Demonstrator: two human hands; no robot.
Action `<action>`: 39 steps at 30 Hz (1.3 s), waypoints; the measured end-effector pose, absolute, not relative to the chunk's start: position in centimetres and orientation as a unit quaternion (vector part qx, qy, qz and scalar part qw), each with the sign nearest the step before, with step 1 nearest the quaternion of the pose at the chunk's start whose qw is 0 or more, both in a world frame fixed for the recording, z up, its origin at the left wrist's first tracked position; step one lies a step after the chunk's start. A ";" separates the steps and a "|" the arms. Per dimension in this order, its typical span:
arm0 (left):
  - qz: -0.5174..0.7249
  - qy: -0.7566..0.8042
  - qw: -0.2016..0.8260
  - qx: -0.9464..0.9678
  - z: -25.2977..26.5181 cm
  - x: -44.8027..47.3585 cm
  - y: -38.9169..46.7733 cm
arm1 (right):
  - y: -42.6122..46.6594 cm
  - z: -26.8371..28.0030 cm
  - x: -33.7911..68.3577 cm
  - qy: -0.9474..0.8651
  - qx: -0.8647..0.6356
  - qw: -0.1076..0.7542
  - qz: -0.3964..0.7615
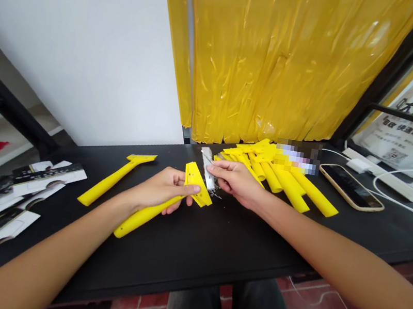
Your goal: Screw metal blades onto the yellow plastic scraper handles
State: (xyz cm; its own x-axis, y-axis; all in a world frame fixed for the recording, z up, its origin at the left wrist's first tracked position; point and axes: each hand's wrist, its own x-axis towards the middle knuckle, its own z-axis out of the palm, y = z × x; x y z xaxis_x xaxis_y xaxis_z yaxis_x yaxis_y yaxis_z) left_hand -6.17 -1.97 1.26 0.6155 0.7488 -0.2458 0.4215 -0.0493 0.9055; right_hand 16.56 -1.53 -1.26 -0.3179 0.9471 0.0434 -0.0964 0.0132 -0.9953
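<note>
My left hand point(171, 191) is closed around a yellow scraper point(148, 214), its thumb lying on the wide head and the handle slanting toward me. Just right of that head, my right hand point(236, 180) pinches a flat silver metal plate point(206, 161) between thumb and fingertips. The plate is tilted, and its lower end comes close to the scraper head; whether they touch I cannot tell. Small loose screws point(216, 193) lie on the black table beneath my right fingers. Another yellow scraper point(116, 179), with a metal strip along its head, rests to the left.
Several yellow scrapers point(284, 180) are piled behind my right hand. A phone point(350, 186), white cables and a power strip point(387, 178) lie at the right. Printed cards point(14, 228) are spread at the left. A yellow strip curtain point(275, 66) hangs behind the black table point(172, 269).
</note>
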 end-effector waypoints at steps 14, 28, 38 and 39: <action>0.161 0.431 0.543 0.702 1.4 -6.0 -1.9 | -2.5 -1.2 16.1 -0.621 -0.406 0.393 0.543; 0.139 0.433 0.554 0.697 1.1 -6.0 -1.9 | -2.1 -2.3 15.7 -0.684 -0.396 0.387 0.475; 0.130 0.419 0.559 0.704 1.0 -6.0 -2.0 | -1.9 -2.6 16.1 -0.708 -0.373 0.353 0.485; 0.128 0.422 0.562 0.700 1.0 -6.0 -2.0 | -1.9 -2.4 16.1 -0.704 -0.375 0.347 0.493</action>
